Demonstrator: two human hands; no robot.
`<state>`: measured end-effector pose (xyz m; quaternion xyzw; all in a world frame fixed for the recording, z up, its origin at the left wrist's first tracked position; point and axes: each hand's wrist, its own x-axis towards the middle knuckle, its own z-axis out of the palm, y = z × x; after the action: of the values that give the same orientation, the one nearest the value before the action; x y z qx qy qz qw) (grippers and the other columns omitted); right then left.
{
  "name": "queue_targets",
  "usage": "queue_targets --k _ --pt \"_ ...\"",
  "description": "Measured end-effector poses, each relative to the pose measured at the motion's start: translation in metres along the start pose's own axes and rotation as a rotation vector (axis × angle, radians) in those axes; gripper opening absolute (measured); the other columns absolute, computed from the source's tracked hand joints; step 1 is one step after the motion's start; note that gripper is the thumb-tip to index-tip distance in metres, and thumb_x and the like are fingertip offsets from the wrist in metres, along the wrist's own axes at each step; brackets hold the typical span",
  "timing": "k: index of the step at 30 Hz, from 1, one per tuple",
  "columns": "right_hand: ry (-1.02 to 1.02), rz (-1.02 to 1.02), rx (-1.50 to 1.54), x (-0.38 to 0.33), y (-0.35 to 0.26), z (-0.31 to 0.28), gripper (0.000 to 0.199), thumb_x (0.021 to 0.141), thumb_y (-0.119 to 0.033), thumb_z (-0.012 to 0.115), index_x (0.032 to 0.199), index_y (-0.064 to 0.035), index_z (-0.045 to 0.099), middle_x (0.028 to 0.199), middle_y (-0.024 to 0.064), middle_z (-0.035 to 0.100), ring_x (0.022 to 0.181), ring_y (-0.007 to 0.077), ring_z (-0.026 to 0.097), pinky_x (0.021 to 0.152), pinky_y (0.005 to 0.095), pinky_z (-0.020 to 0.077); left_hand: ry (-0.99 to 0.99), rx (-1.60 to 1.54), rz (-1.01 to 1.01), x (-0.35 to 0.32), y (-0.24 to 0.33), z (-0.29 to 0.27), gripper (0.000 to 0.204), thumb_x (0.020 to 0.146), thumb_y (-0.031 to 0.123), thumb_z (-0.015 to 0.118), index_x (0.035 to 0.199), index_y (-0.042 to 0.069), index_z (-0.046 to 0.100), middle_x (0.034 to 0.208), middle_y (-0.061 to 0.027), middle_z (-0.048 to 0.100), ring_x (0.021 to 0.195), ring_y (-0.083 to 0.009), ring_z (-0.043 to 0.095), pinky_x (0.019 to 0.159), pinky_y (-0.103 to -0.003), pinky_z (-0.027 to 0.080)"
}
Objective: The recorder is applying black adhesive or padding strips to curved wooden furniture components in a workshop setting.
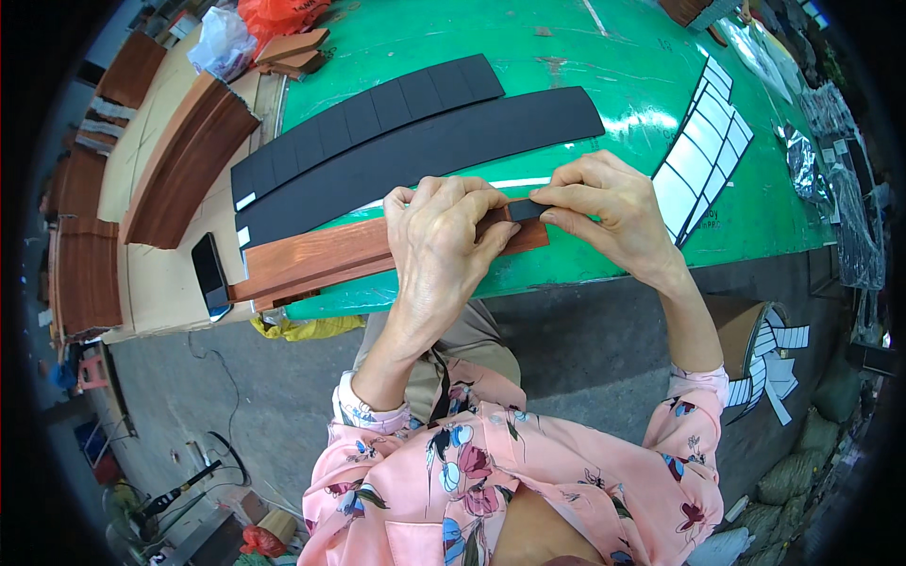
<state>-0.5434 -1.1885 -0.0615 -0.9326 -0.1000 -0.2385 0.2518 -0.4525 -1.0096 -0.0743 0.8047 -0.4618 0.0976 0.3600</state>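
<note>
A long reddish-brown wood-grain moulding point(321, 258) lies at the near edge of the green table. My left hand point(436, 236) is closed over it toward its right end, the thumb and forefinger beside a small black rectangular pad point(528, 209). Between the thumb and fingertips of my right hand point(604, 206) is the pad's right end. The pad lies along the top of the moulding; whether it is stuck down I cannot tell. Just beyond are two long black sheets: one scored into rectangles point(377, 111), the other plain on most of its face point(434, 149).
White backing sheets with black lines point(703, 156) lie on the green table point(566, 66) at the right. A phone point(209, 272) is by the moulding's left end. More brown mouldings point(184, 160) stand at the left. A box with backing scraps point(750, 354) is on the floor.
</note>
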Motion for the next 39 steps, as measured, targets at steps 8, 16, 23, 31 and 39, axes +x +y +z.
queue_targets --k 8,16,23,31,39 --pt "0.001 -0.002 -0.008 0.001 0.005 0.006 0.021 0.067 -0.014 0.071 0.087 -0.0082 0.068 0.080 0.0026 0.060 0.071 0.0189 0.053 0.061 0.0297 0.0450 0.009 0.006 0.002 0.000 -0.005 0.004 0.024 0.062 0.015 0.076 0.082 0.008 0.065 0.085 -0.0009 0.062 0.079 -0.0176 0.054 0.072 -0.033 0.032" --pt "0.005 0.001 0.000 0.003 0.008 0.009 0.022 0.067 -0.015 0.071 0.088 -0.0099 0.069 0.082 0.0023 0.060 0.072 0.0185 0.053 0.062 0.0296 0.0454 0.003 0.003 -0.016 0.000 -0.006 0.006 0.024 0.062 0.016 0.076 0.082 0.009 0.065 0.084 -0.0004 0.062 0.078 -0.0176 0.054 0.073 -0.033 0.032" --pt "-0.038 0.010 -0.008 0.004 0.010 0.010 0.021 0.067 -0.015 0.071 0.087 -0.0105 0.069 0.081 0.0016 0.060 0.071 0.0183 0.053 0.062 0.0291 0.0453 0.015 0.005 -0.011 -0.001 -0.010 0.008 0.024 0.062 0.016 0.076 0.082 0.009 0.065 0.083 -0.0003 0.062 0.077 -0.0175 0.053 0.073 -0.033 0.032" --pt "-0.048 0.003 0.009 0.005 0.012 0.013 0.020 0.068 -0.014 0.070 0.087 -0.0099 0.068 0.080 0.0019 0.060 0.071 0.0186 0.053 0.063 0.0298 0.0450 0.019 -0.059 -0.012 0.001 -0.010 0.010 0.026 0.063 0.015 0.075 0.086 0.010 0.063 0.082 0.0000 0.062 0.075 -0.0169 0.054 0.073 -0.032 0.032" --pt "-0.031 0.010 0.106 0.003 0.024 0.013 0.024 0.068 -0.018 0.070 0.091 -0.0091 0.068 0.084 0.0036 0.062 0.077 0.0215 0.056 0.068 0.0316 0.0457 0.006 -0.063 0.073 0.001 -0.015 0.009 0.021 0.066 0.015 0.073 0.084 0.009 0.064 0.080 -0.0008 0.063 0.073 -0.0168 0.055 0.073 -0.031 0.032"
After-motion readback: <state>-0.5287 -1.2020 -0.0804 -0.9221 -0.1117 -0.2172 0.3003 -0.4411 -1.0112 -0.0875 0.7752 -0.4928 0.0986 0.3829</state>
